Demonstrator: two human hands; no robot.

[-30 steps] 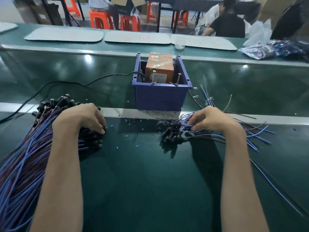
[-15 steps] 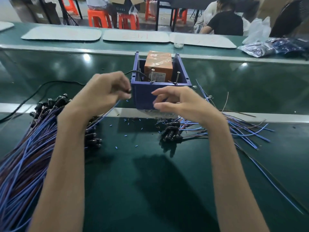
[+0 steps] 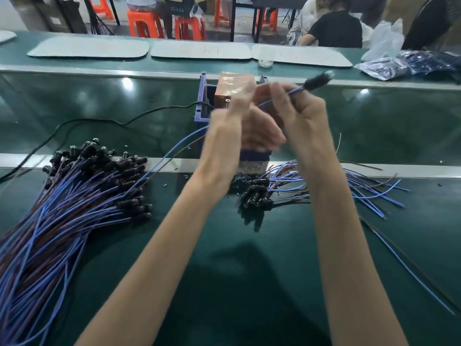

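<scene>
My right hand (image 3: 299, 111) is raised over the belt and pinches a blue wire (image 3: 282, 94) just below its black connector (image 3: 315, 81), which points up and to the right. My left hand (image 3: 239, 126) is next to it, blurred by motion, and grips the same wire lower down. From there the wire hangs in an arc down to the large bundle of blue and brown wires with black connectors (image 3: 74, 208) on the left. A smaller pile of the same wires (image 3: 257, 196) lies below my right hand.
A blue bin (image 3: 202, 108) holding a taped brown box (image 3: 234, 88) stands behind my hands. A black cable (image 3: 99, 121) runs left from it. White mats (image 3: 87, 48) and plastic bags (image 3: 399, 66) lie on the far bench. People sit on stools beyond it.
Both hands left the piles and rose. The left hand pulled one wire from the big bundle, and the right hand has taken it near the connector.
</scene>
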